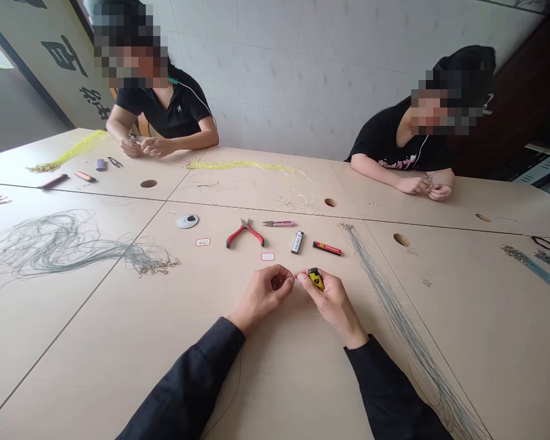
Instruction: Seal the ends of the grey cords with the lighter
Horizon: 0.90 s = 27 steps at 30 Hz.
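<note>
My left hand (266, 292) is closed in a pinch, its fingertips meeting those of my right hand. A thin grey cord (239, 373) runs down from under the left wrist; the pinched end is too small to see clearly. My right hand (332, 299) grips a yellow and black lighter (316, 279) against its fingers, with thumb and forefinger pinched at the left hand's tips. Just beyond the hands lie red-handled pliers (246, 232), pink thread snips (278, 223), a white lighter (297, 242) and a red lighter (327, 248).
Grey-green cord bundles lie at left (132, 253) and right (385, 293). A metal disc (187, 220) and small labels (267, 256) sit ahead. Across the table, two people (165, 116) (403, 146) work with their hands near yellow cords (242, 165). Round holes (401, 240) pierce the tabletop.
</note>
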Motion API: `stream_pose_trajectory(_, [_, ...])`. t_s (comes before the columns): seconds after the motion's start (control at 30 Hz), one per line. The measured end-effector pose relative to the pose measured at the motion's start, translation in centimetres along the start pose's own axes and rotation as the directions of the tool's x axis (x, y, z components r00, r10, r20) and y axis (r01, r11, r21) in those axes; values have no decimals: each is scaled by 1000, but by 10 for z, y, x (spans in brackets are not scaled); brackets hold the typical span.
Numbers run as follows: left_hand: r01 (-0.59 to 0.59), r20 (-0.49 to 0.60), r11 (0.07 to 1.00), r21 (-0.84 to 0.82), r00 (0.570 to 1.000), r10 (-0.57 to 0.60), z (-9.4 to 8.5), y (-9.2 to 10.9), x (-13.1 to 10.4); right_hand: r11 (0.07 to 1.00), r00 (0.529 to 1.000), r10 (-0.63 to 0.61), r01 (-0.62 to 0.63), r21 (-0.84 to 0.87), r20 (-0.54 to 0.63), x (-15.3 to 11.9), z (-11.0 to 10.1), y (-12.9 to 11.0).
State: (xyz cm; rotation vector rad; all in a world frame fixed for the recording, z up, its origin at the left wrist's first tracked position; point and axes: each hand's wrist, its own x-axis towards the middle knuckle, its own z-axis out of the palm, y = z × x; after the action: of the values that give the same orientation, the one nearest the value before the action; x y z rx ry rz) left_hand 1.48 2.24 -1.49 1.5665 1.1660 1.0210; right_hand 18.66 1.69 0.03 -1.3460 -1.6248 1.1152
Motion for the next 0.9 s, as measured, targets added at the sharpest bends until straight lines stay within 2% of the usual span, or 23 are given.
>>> stream_pose_trajectory(0.1, [21,-21,1000,-22,1000,-22,0,-2,1,1000,1000,10,-10,0,3,1,0,1])
stream_pose_trajectory(0.43, [36,21,999,-13,999,-36,2,-4,-2,996,1000,21,-21,-89,0,2,2,2])
stream_pose_trajectory(0.7, [5,40,999,-46,999,-3,-1,5,-2,998,999,15,-12,-69,51,2,3,5])
stream_pose_trajectory(0.9, [8,31,998,-59,999,-7,2,1,-1,998,998,-10,14,-58,61,1,4,5])
